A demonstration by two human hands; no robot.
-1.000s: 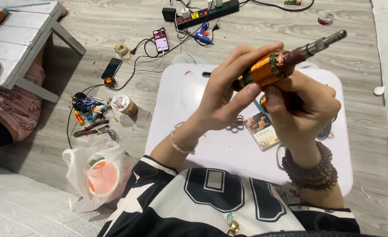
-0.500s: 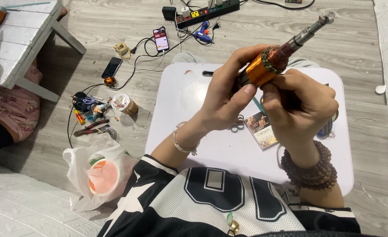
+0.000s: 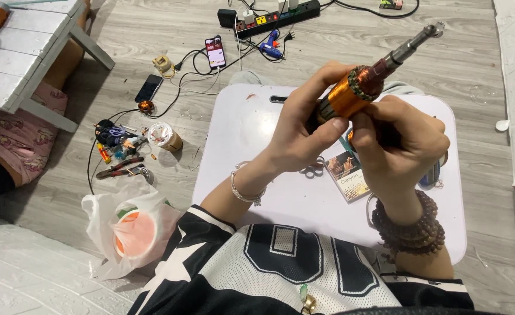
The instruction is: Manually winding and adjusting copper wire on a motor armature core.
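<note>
Both hands grip one copper-wound motor armature with a grey steel shaft (image 3: 367,81), held up above the white rounded bench (image 3: 251,134). Left hand (image 3: 304,131) has its fingers closed round the lower end; right hand (image 3: 400,143) clasps it just beneath the orange winding.

A small rectangular card or packet (image 3: 347,175) with a dark photo and a pale lower band lay on the white table (image 3: 257,134) at the centre right of the frame, partly hidden by the hands. In the upper middle, on the floor, a phone (image 3: 215,52) lay with its screen lit in pink and white, a cable plugged in. Left of it, another phone (image 3: 149,88) lay dark. At the lower left, a translucent white plastic bag (image 3: 103,213) held a round tub (image 3: 134,233) with an orange-pink lid.
</note>
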